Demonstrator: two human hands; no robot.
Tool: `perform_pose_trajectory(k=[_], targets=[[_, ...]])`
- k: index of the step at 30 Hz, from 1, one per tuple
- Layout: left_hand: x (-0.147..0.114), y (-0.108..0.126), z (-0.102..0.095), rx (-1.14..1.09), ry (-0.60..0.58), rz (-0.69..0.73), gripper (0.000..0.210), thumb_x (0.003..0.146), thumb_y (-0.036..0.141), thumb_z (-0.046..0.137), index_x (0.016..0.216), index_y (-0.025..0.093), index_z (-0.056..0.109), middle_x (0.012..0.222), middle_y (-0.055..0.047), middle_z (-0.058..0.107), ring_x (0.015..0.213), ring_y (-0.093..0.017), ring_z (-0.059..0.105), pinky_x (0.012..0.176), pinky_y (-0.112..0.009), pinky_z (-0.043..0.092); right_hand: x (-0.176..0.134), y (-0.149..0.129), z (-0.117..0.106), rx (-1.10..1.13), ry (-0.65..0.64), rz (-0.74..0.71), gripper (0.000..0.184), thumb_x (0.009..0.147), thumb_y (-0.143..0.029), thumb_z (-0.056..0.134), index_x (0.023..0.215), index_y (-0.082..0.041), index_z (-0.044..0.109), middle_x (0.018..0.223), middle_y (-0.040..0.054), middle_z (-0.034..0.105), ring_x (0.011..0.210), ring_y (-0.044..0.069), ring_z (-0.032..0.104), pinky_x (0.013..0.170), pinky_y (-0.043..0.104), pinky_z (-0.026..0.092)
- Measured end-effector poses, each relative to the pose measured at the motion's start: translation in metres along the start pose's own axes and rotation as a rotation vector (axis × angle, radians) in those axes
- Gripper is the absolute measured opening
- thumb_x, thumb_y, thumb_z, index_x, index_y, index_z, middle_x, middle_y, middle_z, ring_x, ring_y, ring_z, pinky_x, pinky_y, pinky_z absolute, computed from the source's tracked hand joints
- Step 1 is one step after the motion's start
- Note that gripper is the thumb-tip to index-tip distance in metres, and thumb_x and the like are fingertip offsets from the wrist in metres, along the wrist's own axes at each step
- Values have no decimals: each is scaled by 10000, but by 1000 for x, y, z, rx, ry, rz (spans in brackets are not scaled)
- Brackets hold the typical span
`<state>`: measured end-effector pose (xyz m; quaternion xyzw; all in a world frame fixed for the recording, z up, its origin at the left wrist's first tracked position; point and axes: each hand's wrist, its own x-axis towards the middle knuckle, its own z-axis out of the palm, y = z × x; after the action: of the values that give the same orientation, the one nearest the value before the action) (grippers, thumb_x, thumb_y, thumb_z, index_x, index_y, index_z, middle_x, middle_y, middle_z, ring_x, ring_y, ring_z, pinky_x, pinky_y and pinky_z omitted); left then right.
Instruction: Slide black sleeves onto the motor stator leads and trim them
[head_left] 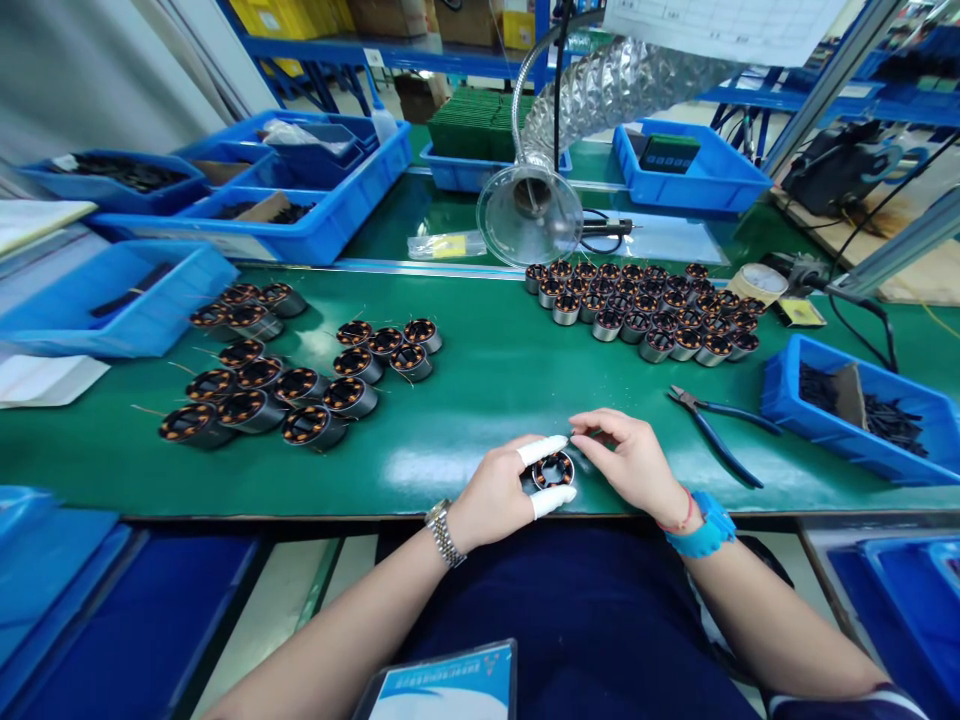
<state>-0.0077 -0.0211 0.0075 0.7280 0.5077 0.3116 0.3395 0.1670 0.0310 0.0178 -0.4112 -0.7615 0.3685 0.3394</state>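
A small ring-shaped motor stator (553, 471) with copper windings sits on the green bench near its front edge. My left hand (517, 485), with white covers on thumb and a finger, grips the stator from the left side. My right hand (622, 455) is just to the stator's upper right, thumb and forefinger pinched together; whatever is between the tips is too small to make out. A pair of diagonal cutters (720, 430) with dark blue handles lies open to the right of my right hand.
Several stators (262, 390) stand on the left of the green bench (465, 400), and a denser group (637, 300) stands at the back right. A blue bin (795, 415) of black pieces is at right. Above hangs a fume funnel (495, 220). More blue trays (322, 235) line the back left.
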Motion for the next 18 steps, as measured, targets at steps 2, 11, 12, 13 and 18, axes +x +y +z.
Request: perform_pose_trajectory(k=[2, 11, 12, 13, 18], targets=[[0, 0, 0, 3, -4, 2, 445, 717, 317, 643, 1141, 207, 558, 1014, -49, 633, 895, -185, 594, 801, -320, 479, 0, 0, 0, -28, -1, -18, 120, 778, -208, 555, 853, -196, 648, 815, 31, 648, 757, 138, 590, 699, 276, 464], [0, 0, -1, 7, -13, 1, 442, 726, 327, 636, 1143, 207, 554, 1012, -47, 630, 884, -182, 595, 792, -312, 480, 1, -1, -1, -58, -13, -62, 121, 797, -197, 528, 809, -210, 648, 826, 25, 663, 777, 144, 603, 718, 280, 468], [0, 0, -1, 7, -14, -1, 442, 726, 331, 636, 1142, 207, 554, 1016, -48, 630, 888, -183, 595, 795, -312, 479, 1, -1, -1, -57, -15, -65, 121, 797, -194, 529, 813, -208, 648, 828, 26, 663, 779, 142, 602, 722, 277, 467], [0, 0, -1, 7, -15, -2, 441, 727, 335, 636, 1141, 207, 554, 1021, -48, 629, 893, -183, 594, 800, -312, 478, 1, -1, -1, -56, -16, -67, 121, 797, -191, 530, 815, -205, 649, 829, 27, 663, 781, 141, 602, 724, 275, 466], [0, 0, -1, 8, -17, 0, 442, 730, 332, 634, 1145, 203, 552, 1027, -48, 626, 900, -180, 593, 806, -308, 474, 0, -1, -1, -56, -14, -78, 124, 796, -183, 530, 816, -199, 651, 825, 29, 663, 776, 138, 602, 719, 269, 466]])
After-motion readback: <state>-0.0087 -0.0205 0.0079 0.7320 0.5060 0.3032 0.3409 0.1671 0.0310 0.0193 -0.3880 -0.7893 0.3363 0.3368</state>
